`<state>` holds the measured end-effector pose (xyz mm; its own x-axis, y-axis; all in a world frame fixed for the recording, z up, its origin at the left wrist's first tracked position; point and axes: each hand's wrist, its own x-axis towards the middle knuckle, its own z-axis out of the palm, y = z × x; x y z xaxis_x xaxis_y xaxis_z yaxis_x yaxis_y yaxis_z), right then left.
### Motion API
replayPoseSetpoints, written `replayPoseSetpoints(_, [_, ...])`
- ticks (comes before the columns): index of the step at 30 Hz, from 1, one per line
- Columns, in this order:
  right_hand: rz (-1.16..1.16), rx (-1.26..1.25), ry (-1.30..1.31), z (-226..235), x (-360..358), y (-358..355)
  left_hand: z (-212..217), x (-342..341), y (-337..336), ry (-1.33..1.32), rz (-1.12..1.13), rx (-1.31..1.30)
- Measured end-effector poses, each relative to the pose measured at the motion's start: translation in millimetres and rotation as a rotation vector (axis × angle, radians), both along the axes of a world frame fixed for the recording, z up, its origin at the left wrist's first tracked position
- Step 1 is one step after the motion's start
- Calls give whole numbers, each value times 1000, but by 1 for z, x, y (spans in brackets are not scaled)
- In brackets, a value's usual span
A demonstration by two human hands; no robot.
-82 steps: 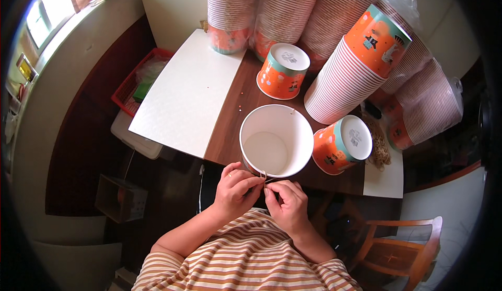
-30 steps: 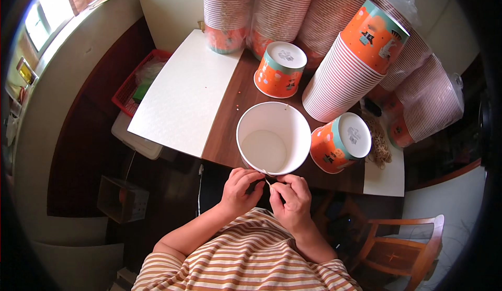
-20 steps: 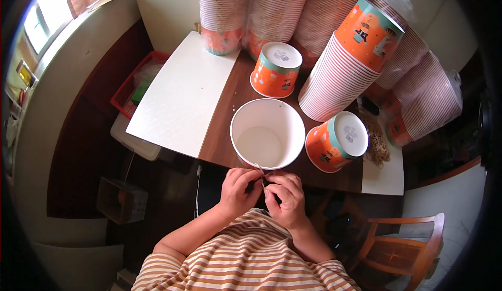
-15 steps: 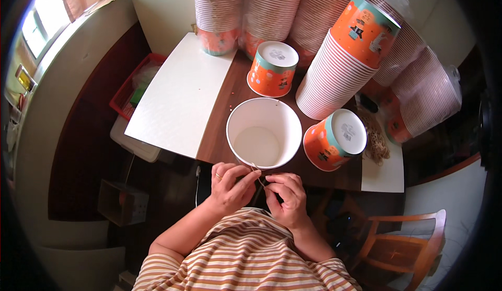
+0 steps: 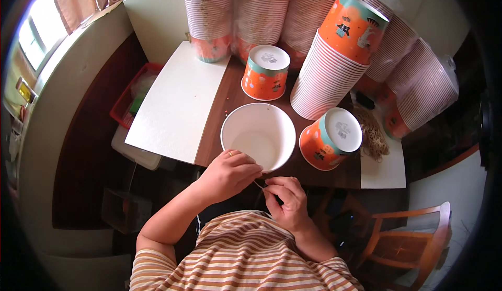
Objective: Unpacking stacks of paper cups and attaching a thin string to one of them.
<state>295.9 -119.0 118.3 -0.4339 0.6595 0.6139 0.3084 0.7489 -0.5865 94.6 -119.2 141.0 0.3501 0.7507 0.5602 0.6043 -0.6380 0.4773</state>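
Note:
An open paper bucket (image 5: 285, 129), white inside, stands at the table's near edge with its mouth up. My left hand (image 5: 228, 174) reaches over its near rim, fingers bent together into the mouth; the thumb is hidden. Just right of it, outside the rim, my right hand (image 5: 286, 199) pinches a thin light string (image 5: 258, 185) that runs up toward the bucket under my left fingers. A small hole or knot shows near the far rim. Two orange and green paper buckets stand upside down, one behind the open bucket (image 5: 264, 84) and another on its right (image 5: 316, 142).
A tall leaning stack of nested buckets (image 5: 329, 76) rises behind, before more stacks in clear plastic (image 5: 259, 14). A bundle of strings (image 5: 372, 137) lies at the table's right. White board (image 5: 172, 103) covers the left side; a red basket (image 5: 123, 110) sits beyond it. A wooden chair (image 5: 408, 238) stands lower right.
My left hand has moved up and over the near rim, its fingers now in the bucket's mouth. The right hand stays nearly in place with the string. The view has shifted slightly.

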Motion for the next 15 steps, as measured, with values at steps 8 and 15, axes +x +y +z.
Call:
replayPoseSetpoints(8, [-18,54,4,12,2,8,24,2,-4,-487,136,-619])
replayPoseSetpoints(15, [64,151,-46,31,-5,21,26,6,-4,-515,114,-652])
